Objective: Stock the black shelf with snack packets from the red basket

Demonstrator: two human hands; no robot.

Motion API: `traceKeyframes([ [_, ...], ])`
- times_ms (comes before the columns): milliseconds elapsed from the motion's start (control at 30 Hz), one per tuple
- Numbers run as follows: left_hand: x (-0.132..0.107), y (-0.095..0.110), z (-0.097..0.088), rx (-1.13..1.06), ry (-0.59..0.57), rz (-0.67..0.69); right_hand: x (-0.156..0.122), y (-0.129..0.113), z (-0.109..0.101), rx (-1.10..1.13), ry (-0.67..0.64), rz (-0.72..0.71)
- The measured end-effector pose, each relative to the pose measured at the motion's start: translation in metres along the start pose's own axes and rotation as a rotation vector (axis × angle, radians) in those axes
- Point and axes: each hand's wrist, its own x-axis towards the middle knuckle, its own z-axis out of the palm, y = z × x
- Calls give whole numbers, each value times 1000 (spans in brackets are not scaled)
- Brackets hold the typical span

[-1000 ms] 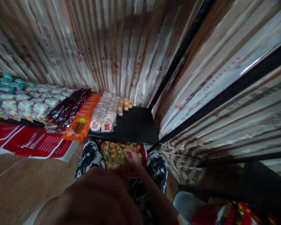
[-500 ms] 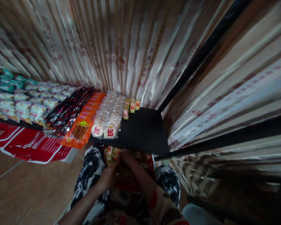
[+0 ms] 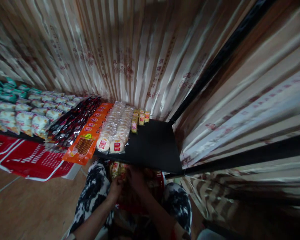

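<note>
Below the front edge of the black shelf (image 3: 155, 146), a red bag (image 3: 160, 181) rests between my knees, with small yellow-wrapped snack packets (image 3: 115, 169) showing at its left side. My left hand (image 3: 116, 187) is at the bag with its fingers curled closed beside those packets; what they hold, if anything, is hidden. My right hand (image 3: 135, 178) reaches into the bag's mouth next to it, its fingers lost in shadow. On the shelf, several similar yellow packets (image 3: 141, 118) stand at the back, right of two rows of clear-wrapped round crackers (image 3: 117, 145).
Left along the shelf lie orange snack packs (image 3: 86, 140), dark shiny packs (image 3: 73, 121), white packs (image 3: 23, 120) and green packs (image 3: 5, 90). A red printed sheet or bag (image 3: 40, 161) hangs beneath them. Pleated curtain (image 3: 140, 50) and black frame bars (image 3: 215, 70) enclose the shelf.
The camera view has tilted slightly, so shelf and goods sit lower in the picture. Both hands stay at the red bag, having shifted only a little. The shelf goods look unchanged.
</note>
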Motion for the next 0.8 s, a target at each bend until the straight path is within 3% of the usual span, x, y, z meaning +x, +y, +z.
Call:
traceKeyframes([
  [167,-16,17,0,40,-12,117,-37,-2,-13,220,156,-46],
  [367,-45,49,8,1,-71,303,-60,-4,-46,517,287,6],
  [567,-54,88,12,-55,-101,487,-57,-6,-73,586,439,18],
  [800,-42,137,20,17,-71,534,-32,-2,-97,728,501,46],
])
